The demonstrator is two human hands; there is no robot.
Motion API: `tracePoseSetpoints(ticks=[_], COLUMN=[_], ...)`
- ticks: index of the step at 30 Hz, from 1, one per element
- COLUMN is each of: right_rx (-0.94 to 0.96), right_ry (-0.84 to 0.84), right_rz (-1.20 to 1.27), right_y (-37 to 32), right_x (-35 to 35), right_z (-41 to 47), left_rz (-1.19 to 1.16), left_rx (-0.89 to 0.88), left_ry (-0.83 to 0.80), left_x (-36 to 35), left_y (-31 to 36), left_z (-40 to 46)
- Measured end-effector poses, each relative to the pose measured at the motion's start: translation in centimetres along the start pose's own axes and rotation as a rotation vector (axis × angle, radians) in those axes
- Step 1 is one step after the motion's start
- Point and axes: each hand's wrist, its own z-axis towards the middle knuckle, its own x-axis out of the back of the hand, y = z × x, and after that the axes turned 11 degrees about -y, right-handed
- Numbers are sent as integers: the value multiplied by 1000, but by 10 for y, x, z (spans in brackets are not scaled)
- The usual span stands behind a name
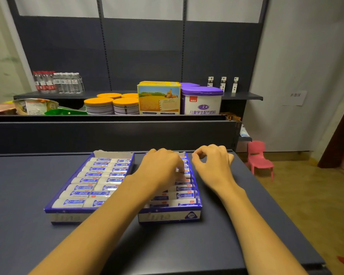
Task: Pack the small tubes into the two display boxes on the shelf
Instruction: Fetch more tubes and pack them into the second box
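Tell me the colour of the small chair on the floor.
Pink chair, head view.

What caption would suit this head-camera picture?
Left hand settles tubes in the right display box; right hand hovers beside it.
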Motion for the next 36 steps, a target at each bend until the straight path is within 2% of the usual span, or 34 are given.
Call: tracePoseSetpoints(ticks=[11, 16, 23, 29, 36], right_rx=[24, 183, 557, 643, 704], right_ry=[-30, 1, -24, -61, -138], right_rz=[3, -20, -90, -151, -117], right_y=[-5, -33, -140, -228, -373], right_x=[0, 13, 16, -20, -88], right_z=[0, -6, -18, -46, -97], left_rz=[-100, -101, -21, -29, 23], left_rx=[26, 146, 411, 504, 634], left_ry=[68, 161, 308, 331, 345], left_x=[1, 13, 22, 25, 25], left_y=[-3, -18, -77, -135, -250], left_z=[-10, -36, -106, -188, -331])
